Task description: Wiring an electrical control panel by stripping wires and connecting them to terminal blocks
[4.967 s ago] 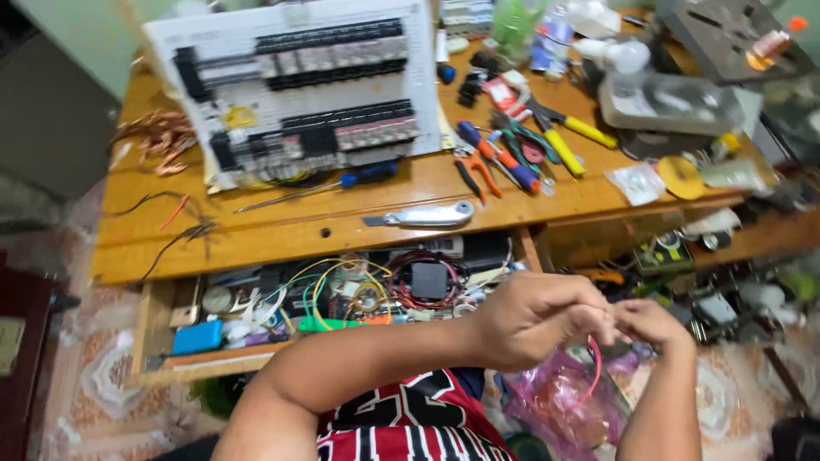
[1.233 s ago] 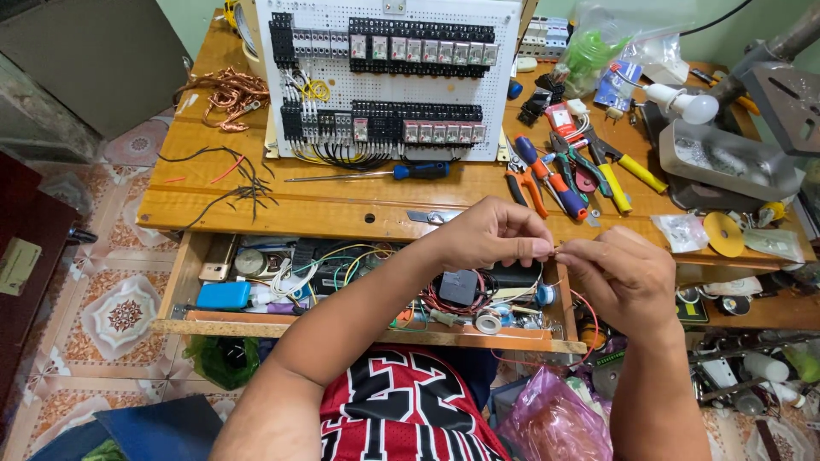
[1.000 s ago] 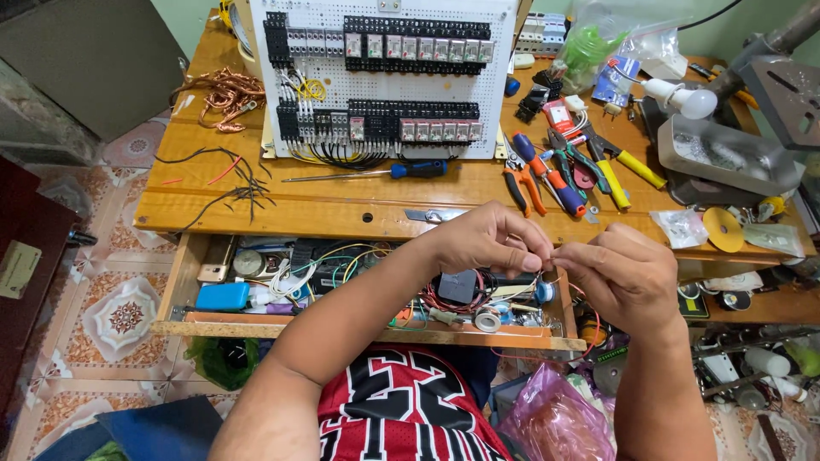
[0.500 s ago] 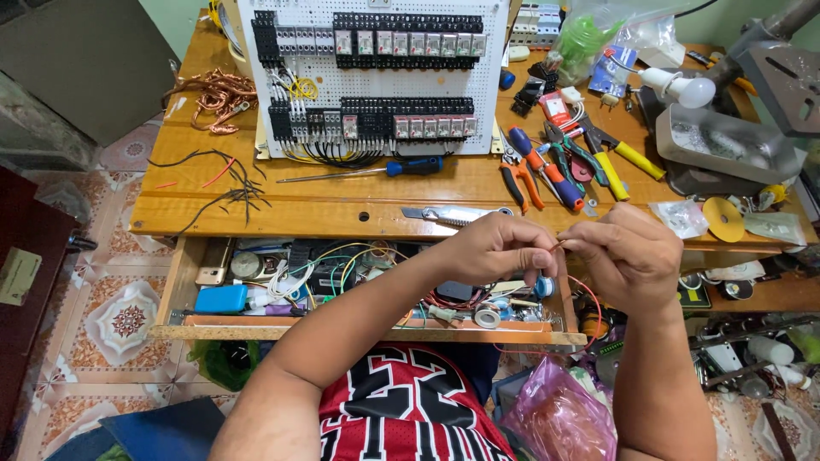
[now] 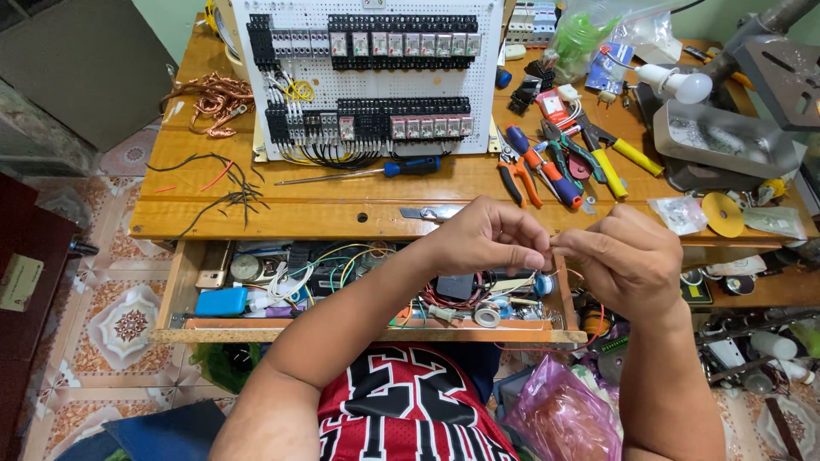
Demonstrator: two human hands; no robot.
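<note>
**Thin red wire pinched between two hands over the open drawer**

Here, both hands meet above the right end of the open drawer (image 5: 376, 335), just in front of the desk (image 5: 342, 218) edge. The left hand (image 5: 483, 239) has its fingertips closed together, and the right hand (image 5: 632, 260) faces it, fingers curled in to the same spot. Between them runs a thin red wire (image 5: 595, 329), which loops down below the right hand; exactly how each finger sits on it is too small to tell.

Judging by its sag, the wire is light, limp and easily kinked, so a fingertip pinch close to the working end suits it best, with the slack left hanging free. Its insulation looks smooth and may slip under a loose hold.

On the desk behind lie a blue-handled screwdriver (image 5: 410, 167), a row of pliers (image 5: 547, 166) and a white perforated panel (image 5: 367, 77) carrying rows of black components. A tangle of bare copper wire (image 5: 213, 98) sits at the far left.
</note>
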